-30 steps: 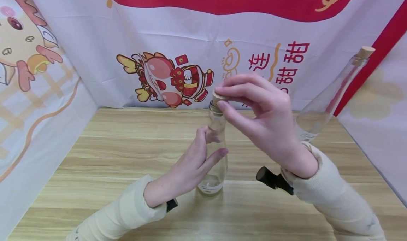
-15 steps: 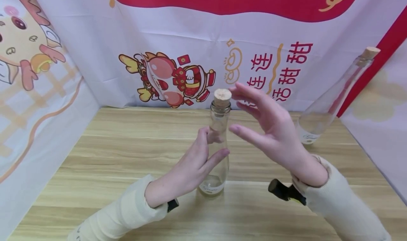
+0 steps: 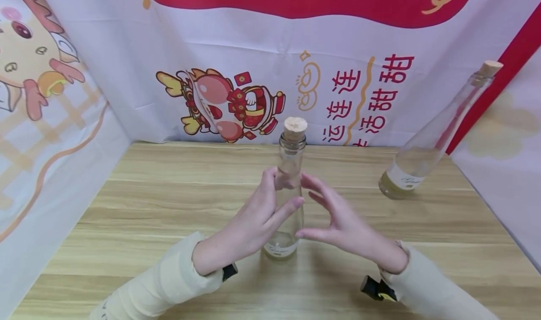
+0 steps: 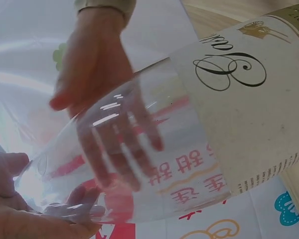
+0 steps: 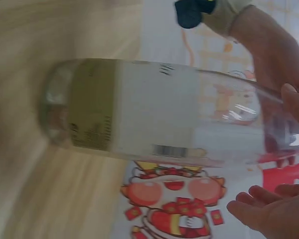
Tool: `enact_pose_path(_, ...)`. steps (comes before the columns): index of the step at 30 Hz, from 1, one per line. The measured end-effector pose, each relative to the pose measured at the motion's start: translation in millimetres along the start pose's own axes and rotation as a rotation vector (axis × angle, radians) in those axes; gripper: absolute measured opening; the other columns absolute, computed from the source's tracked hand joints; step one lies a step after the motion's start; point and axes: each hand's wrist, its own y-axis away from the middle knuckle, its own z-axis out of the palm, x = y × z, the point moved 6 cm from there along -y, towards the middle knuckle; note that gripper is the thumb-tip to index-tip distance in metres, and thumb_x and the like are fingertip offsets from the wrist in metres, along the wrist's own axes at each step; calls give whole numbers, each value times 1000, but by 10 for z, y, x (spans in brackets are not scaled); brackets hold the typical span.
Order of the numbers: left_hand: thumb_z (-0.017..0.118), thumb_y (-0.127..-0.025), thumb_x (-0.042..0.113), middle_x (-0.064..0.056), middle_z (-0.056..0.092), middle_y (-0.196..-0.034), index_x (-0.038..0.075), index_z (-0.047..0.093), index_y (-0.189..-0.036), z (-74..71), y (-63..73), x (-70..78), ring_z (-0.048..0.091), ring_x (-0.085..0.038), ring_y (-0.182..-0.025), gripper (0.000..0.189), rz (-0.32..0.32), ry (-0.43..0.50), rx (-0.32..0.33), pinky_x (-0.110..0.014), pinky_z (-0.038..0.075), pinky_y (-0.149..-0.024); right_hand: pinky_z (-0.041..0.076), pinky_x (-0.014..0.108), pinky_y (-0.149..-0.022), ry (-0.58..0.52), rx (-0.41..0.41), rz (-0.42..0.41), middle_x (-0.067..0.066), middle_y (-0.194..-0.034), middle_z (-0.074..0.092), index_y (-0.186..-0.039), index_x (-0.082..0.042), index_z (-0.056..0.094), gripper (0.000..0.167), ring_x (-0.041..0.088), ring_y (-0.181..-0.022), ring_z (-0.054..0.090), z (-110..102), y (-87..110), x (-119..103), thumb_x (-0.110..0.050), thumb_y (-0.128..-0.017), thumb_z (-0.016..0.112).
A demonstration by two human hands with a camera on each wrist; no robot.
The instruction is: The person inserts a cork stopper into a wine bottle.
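A clear glass bottle [image 3: 290, 163] stands upright on the table, with a cork [image 3: 295, 125] seated in its mouth. My left hand [image 3: 249, 224] grips it around the upper body, thumb across the near side. To its right, my right hand [image 3: 340, 224] is spread with thumb and fingers apart, fingertips right at the glass. Through the bottle in the left wrist view, the right hand's fingers [image 4: 122, 149] show outstretched. A white label [image 5: 154, 109] with a gold band wraps the lower part in the right wrist view.
A second corked bottle [image 3: 416, 163] stands at the right rear of the wooden table [image 3: 190, 179]. Printed white cloth [image 3: 236, 34] hangs behind and along both sides. Dark wrist-worn devices, such as the one by the right sleeve [image 3: 376, 288], stick out near the hands.
My right hand has let go of the cork and moved down beside the bottle's body. The cork now shows uncovered. My left hand keeps its grip in the same place.
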Motion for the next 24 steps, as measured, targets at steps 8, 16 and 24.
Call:
enact_pose_path(8, 45, -95, 33, -10, 48, -125, 8, 27, -121, 0, -5, -3, 45, -18, -116, 41, 1, 30, 1, -42, 38, -98, 38, 44, -97, -41, -69, 73, 11, -142, 33, -140, -9, 27, 92, 31, -128, 34, 315, 86, 295, -19, -66, 81)
enact_pose_path(16, 47, -92, 42, -5, 50, -121, 8, 34, -123, -151, 59, -32, 47, -18, -117, 48, -7, 117, 46, -43, 37, -99, 43, 36, -92, -34, -77, 72, 9, -139, 38, -139, -10, 29, 89, 27, -124, 41, 454, 3, 240, -15, -67, 80)
enact_pose_path(24, 51, -93, 33, -12, 53, -123, 3, 38, -122, -587, 115, -94, 49, -22, -116, 43, 20, 170, 128, -49, 35, -99, 43, 33, -93, -17, -82, 90, 5, -135, 43, -137, -11, 31, 85, 18, -123, 42, 673, -385, 136, -16, -68, 80)
